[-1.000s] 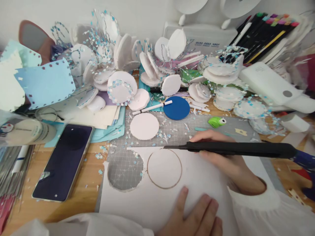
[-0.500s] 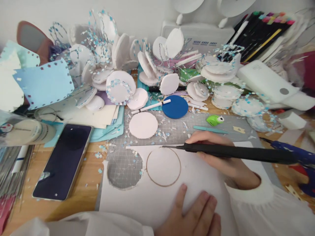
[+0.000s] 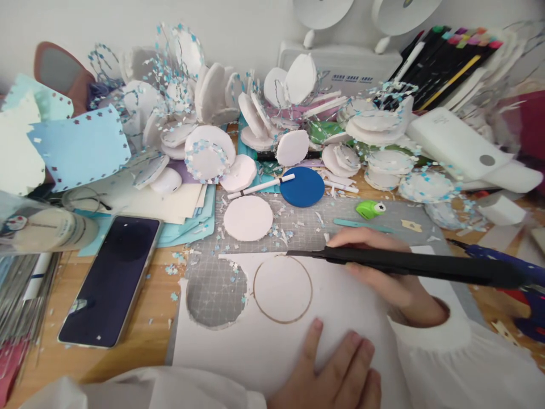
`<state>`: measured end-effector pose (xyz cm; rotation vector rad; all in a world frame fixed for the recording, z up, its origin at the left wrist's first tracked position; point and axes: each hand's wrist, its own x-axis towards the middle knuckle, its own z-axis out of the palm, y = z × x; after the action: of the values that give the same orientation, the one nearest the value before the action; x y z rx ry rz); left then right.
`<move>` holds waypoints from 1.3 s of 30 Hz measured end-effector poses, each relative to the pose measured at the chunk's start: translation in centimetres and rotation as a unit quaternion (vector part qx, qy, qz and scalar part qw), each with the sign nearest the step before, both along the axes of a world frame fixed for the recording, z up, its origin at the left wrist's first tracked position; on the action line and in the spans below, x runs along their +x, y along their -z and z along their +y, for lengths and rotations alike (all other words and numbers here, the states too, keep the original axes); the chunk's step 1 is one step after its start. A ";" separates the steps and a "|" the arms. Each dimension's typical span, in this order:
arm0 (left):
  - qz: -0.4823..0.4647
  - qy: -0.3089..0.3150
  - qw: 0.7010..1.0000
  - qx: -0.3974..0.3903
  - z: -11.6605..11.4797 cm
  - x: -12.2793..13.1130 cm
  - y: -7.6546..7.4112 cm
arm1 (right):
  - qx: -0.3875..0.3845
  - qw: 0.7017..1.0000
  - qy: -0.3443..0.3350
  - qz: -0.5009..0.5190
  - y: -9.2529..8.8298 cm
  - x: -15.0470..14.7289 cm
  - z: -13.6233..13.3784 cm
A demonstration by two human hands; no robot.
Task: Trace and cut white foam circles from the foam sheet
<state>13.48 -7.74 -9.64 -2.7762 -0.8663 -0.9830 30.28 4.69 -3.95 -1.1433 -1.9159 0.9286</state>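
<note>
A white sheet (image 3: pixel 213 352), seemingly foam board, lies on the grey cutting mat. It has a round hole at its left and a brown circle outline (image 3: pixel 254 295) beside the hole. My right hand (image 3: pixel 395 289) grips a black pen-shaped cutter (image 3: pixel 409 264) near its front end. The cutter's thin tip points left, at or just above the top of the outline; whether it touches I cannot tell. My left hand (image 3: pixel 330 372) lies flat on the sheet, fingers spread, below the outline. A cut white disc (image 3: pixel 248 218) rests on the mat above the hole.
Behind are a blue disc (image 3: pixel 303 187) with a white pen across it, a green punch (image 3: pixel 370 209) and heaped white discs (image 3: pixel 210 142) with star garlands. A phone (image 3: pixel 111 278) lies left. A dark-blue tool (image 3: pixel 489 255) is at the right; scraps litter the mat (image 3: pixel 293 218).
My right hand and the cutter have shifted slightly right, the tip moving along the top of the outline. My left hand stays in place. The view has tilted slightly.
</note>
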 end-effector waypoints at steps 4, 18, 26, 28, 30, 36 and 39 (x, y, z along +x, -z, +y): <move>0.018 0.004 1.000 0.004 0.0 -0.2 -0.1 | 0.040 0.997 -0.051 -0.029 -0.2 -0.2 -0.5; 0.013 0.007 1.000 0.001 -0.1 -0.2 -0.2 | 0.105 0.985 -0.087 -0.108 0.8 -1.3 -0.3; 0.038 0.014 0.999 -0.001 0.0 -0.4 -0.4 | 0.099 0.982 -0.137 -0.087 0.6 -0.8 0.3; 0.042 0.015 0.999 -0.008 0.0 -0.5 -0.5 | 0.108 0.982 -0.132 -0.082 0.4 -0.8 0.4; 0.063 0.018 0.998 -0.009 0.0 -0.6 -0.5 | 0.106 0.982 -0.131 -0.083 0.3 -0.9 0.4; 0.053 0.010 0.999 -0.001 -0.2 -0.6 -0.3 | 0.097 0.982 -0.133 -0.096 0.0 -0.7 0.3; 0.040 0.003 0.999 -0.008 -0.3 -0.4 -0.2 | 0.107 0.980 -0.130 -0.102 -0.5 -0.6 0.2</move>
<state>13.07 -8.04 -9.47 -2.8108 -0.8588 -0.8625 29.71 4.87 -3.46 -0.9044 -2.3120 0.7370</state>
